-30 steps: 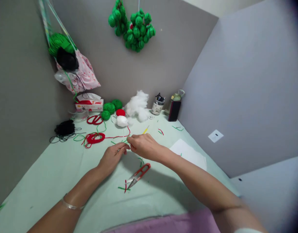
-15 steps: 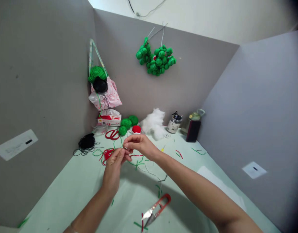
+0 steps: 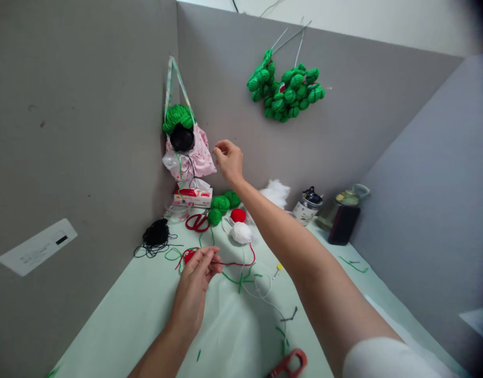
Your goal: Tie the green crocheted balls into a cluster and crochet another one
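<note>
- Two bare hands work apart above the pale green surface (image 3: 119,320).
- The left hand (image 3: 195,283) hangs low, just in front of a red yarn bundle (image 3: 189,256) lying on the surface and partly hidden by it; its thumb and forefinger press together, and whether they pinch a thread cannot be told.
- The right hand (image 3: 229,160) is raised before the grey partition (image 3: 218,73), near a hanging pink bag (image 3: 204,152); its thumb and forefinger press together, anything between them being too small to identify.
- A red strand (image 3: 237,263) leads from beside the left hand to a white ball (image 3: 241,232), with a red ball (image 3: 238,215) just behind.
- Green balls (image 3: 220,205) cluster near the tissue box (image 3: 192,198); black yarn (image 3: 155,232) lies to the left.
- White stuffing (image 3: 276,193) sits partly behind the right forearm.
- A yellow-handled tool (image 3: 280,266) lies near green snippets (image 3: 240,283); an orange handle (image 3: 302,358) shows at the bottom edge.
- Green knitted pieces (image 3: 294,94) hang on the partition.
</note>
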`<control>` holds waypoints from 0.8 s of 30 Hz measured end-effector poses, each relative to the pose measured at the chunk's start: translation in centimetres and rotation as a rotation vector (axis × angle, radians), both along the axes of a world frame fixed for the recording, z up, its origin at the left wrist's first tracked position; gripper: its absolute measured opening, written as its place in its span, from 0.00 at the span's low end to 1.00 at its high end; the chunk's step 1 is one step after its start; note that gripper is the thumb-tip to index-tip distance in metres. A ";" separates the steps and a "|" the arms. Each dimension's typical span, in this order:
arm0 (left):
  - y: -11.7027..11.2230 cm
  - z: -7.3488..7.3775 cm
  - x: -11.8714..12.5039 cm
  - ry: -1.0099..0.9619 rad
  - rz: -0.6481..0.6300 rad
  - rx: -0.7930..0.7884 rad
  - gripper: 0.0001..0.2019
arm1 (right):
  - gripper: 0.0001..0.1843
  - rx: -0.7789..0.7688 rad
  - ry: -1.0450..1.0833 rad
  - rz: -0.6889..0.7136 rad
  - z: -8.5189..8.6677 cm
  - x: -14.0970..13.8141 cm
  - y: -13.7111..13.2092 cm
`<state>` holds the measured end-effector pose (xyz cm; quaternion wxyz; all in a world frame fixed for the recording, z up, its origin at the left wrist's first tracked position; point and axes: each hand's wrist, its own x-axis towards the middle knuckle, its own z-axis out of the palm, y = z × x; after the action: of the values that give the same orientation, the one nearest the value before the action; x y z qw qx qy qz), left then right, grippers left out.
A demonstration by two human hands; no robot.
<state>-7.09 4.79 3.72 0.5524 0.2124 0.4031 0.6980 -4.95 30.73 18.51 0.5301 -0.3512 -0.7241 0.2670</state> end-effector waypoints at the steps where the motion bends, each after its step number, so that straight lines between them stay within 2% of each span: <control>1: 0.0 0.1 0.0 -0.001 -0.007 -0.001 0.16 | 0.07 0.000 -0.031 -0.015 -0.3 -0.5 0.7; 7: 0.2 0.6 -0.2 0.005 -0.006 0.003 0.15 | 0.05 -0.065 -0.139 -0.015 -2.4 -1.5 2.2; 12: 0.2 0.9 -0.2 0.109 0.015 0.031 0.14 | 0.08 -0.127 -0.087 0.021 -3.0 1.1 0.8; 14: 0.1 1.0 -0.3 0.120 0.018 0.031 0.14 | 0.08 -0.171 -0.078 0.034 -3.9 3.0 -1.0; 17: 0.2 1.0 -0.3 0.151 0.007 0.028 0.12 | 0.07 -0.233 -0.111 0.088 -6.0 6.6 -5.0; 20: 0.3 0.7 -0.3 0.231 -0.025 0.020 0.12 | 0.10 -0.259 -0.407 0.256 -8.2 11.0 -10.2; 24: 0.5 -0.3 0.0 0.436 -0.082 0.039 0.13 | 0.08 -0.312 -0.647 0.334 -10.3 17.2 -16.6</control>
<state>-7.11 5.24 3.45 0.4758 0.3850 0.4904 0.6204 12.29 14.12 8.17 0.1641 -0.3708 -0.8517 0.3321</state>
